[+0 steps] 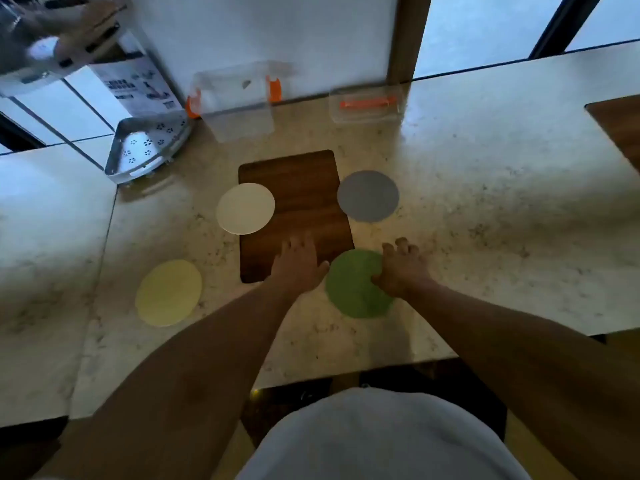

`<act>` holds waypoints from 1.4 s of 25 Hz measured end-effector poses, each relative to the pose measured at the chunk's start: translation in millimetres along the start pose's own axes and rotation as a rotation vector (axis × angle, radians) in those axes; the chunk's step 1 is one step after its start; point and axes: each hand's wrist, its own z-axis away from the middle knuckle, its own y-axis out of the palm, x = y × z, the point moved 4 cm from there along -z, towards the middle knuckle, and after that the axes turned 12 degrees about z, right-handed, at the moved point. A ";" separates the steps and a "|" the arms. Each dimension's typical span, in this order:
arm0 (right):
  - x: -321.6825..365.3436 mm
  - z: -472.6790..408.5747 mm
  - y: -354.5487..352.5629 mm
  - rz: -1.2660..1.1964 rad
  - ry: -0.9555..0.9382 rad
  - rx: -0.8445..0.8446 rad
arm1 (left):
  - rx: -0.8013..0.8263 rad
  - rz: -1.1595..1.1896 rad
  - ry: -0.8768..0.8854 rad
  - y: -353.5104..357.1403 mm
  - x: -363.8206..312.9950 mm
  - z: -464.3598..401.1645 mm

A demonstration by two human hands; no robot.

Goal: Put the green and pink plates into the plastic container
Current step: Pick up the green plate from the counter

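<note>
Right hand [401, 271]: fingers spread on the green plate's [356, 285] edge, seemingly not yet gripping.
Left hand [298, 263]: flat, empty.
Tip: lift its rim, carry to container [239, 102].

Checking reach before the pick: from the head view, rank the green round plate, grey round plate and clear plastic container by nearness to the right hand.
1. Green round plate, touching the right hand.
2. Grey round plate, beyond it.
3. Clear plastic container, far left by the wall.
</note>
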 end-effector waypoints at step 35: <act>-50.3 -63.9 -0.3 -0.921 0.187 -0.144 | -0.262 1.003 -0.544 45.3 -12.7 -43.0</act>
